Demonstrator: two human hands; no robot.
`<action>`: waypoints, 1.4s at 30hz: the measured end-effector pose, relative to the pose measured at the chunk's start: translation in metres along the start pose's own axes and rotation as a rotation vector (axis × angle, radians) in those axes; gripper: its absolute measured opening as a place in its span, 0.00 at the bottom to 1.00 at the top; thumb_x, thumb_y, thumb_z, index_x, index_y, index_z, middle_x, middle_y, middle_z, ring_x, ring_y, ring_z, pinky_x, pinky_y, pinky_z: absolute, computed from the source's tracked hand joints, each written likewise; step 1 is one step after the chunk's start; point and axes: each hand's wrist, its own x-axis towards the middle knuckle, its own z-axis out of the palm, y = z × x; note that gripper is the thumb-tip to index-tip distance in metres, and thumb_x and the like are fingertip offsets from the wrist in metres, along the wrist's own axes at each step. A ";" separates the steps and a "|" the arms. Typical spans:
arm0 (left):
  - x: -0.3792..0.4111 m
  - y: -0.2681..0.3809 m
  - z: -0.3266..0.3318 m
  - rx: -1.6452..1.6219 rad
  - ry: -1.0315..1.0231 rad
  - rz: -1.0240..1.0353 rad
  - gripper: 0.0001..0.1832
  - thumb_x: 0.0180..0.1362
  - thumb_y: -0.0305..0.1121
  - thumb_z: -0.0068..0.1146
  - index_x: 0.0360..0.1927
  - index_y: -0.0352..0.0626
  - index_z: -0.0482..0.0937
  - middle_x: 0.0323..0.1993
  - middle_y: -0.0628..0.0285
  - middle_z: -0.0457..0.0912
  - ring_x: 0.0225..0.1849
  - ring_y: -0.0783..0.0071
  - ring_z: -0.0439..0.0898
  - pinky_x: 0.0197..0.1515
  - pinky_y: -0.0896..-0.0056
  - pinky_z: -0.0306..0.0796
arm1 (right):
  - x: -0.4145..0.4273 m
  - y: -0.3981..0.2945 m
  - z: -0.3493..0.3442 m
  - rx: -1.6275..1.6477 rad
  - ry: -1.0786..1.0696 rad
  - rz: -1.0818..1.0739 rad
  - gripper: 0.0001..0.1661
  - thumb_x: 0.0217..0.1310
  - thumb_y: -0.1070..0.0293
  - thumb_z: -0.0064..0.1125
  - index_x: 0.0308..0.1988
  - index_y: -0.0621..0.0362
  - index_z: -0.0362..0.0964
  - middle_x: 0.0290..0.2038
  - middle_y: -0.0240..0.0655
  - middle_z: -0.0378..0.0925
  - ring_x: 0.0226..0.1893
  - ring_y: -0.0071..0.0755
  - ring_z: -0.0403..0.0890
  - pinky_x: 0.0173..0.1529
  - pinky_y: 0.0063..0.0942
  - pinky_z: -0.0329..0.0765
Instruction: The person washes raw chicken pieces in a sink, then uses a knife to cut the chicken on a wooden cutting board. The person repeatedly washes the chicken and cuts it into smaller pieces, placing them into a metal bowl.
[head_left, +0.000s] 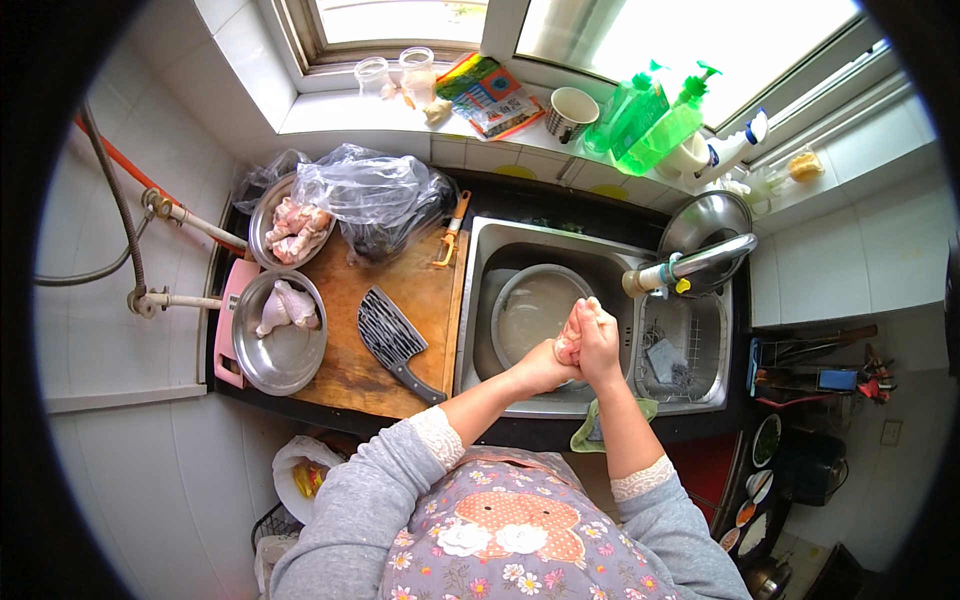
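Both my hands are clasped together above a metal basin (536, 289) of cloudy water in the sink. My left hand (541, 364) is closed around a pinkish piece, probably raw poultry, mostly hidden by the fingers. Pressed against it from the right is my right hand (598, 337). On the wooden cutting board (337, 375) lies a cleaver (394, 337) with a patterned blade, and a yellow-orange peeler (452, 232) rests near the board's edge. A steel bowl (279, 367) at the left holds a raw poultry leg (286, 307). Another bowl (259, 240) behind it holds more raw poultry pieces (296, 229).
A curved faucet (690, 262) reaches over the sink (480, 300) beside a leaning metal bowl (705, 217). Clear plastic bags (371, 184) cover the board's back. Green pump bottles (660, 127), a checked cup (571, 112) and glass jars (417, 75) line the windowsill. A green cloth (589, 435) hangs at the front.
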 end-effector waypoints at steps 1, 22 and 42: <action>-0.002 0.003 0.001 -0.047 -0.020 -0.043 0.09 0.45 0.29 0.61 0.26 0.49 0.70 0.15 0.76 0.63 0.14 0.87 0.59 0.16 0.81 0.51 | -0.001 0.000 -0.001 0.065 -0.028 0.064 0.12 0.68 0.65 0.48 0.30 0.59 0.66 0.22 0.29 0.69 0.20 0.15 0.68 0.22 0.16 0.65; -0.009 0.010 0.001 -0.064 -0.175 -0.137 0.09 0.43 0.25 0.56 0.24 0.47 0.66 0.12 0.72 0.61 0.11 0.83 0.59 0.13 0.79 0.49 | -0.017 -0.009 -0.005 -0.427 -0.139 0.001 0.05 0.56 0.72 0.62 0.29 0.63 0.76 0.26 0.31 0.77 0.27 0.18 0.73 0.32 0.19 0.70; 0.000 -0.003 0.007 -0.180 -0.156 -0.151 0.16 0.43 0.24 0.59 0.32 0.51 0.65 0.13 0.74 0.63 0.11 0.86 0.59 0.11 0.82 0.49 | -0.012 -0.003 -0.006 -0.244 0.044 0.074 0.28 0.68 0.51 0.47 0.20 0.59 0.64 0.15 0.24 0.64 0.16 0.13 0.63 0.18 0.17 0.59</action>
